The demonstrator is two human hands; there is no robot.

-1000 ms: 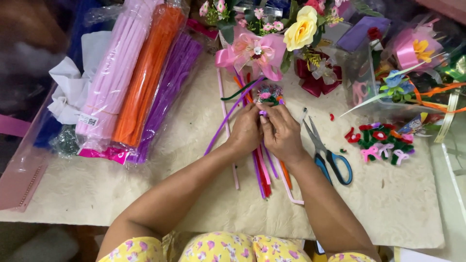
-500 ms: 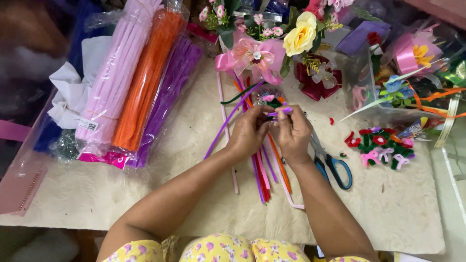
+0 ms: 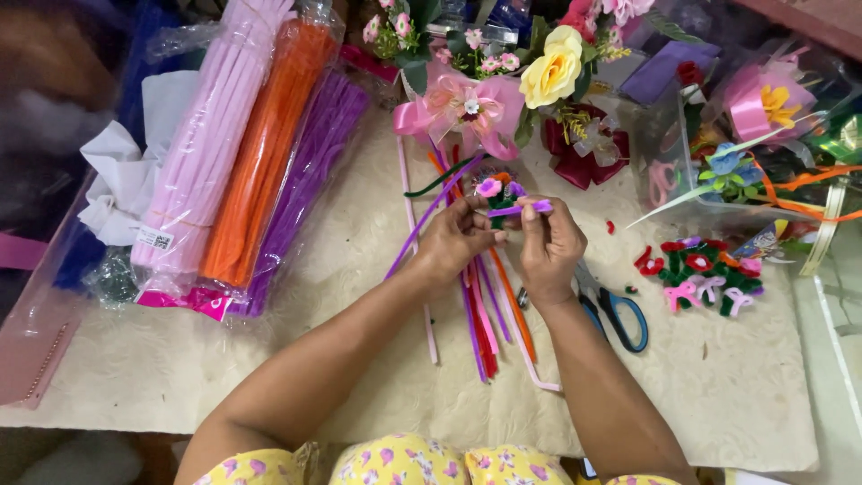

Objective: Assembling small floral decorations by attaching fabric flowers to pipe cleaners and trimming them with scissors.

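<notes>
My left hand (image 3: pixel 458 241) and my right hand (image 3: pixel 549 247) meet over the middle of the cream mat (image 3: pixel 377 377). Together they pinch a purple pipe cleaner (image 3: pixel 523 208); its long tail (image 3: pixel 422 226) trails down to the left from my left hand. Just above my fingers sits a small cluster of tiny pipe-cleaner flowers (image 3: pixel 496 189) in pink, purple and orange. Loose pipe cleaners (image 3: pixel 489 319) in red, pink, purple and orange lie on the mat under my hands.
Bagged bundles of pink (image 3: pixel 211 135), orange (image 3: pixel 265 153) and purple (image 3: pixel 310 180) pipe cleaners lie at left. Blue-handled scissors (image 3: pixel 620 314) rest right of my right wrist. Small finished flowers (image 3: pixel 705 274) lie at right. Artificial flowers, a pink bow (image 3: pixel 467 108) and a clear box (image 3: pixel 709 144) crowd the back.
My right hand has lifted and turned, drawing the purple pipe cleaner's end out sideways between its fingertips. Both hands have stayed in the same spot over the mat.
</notes>
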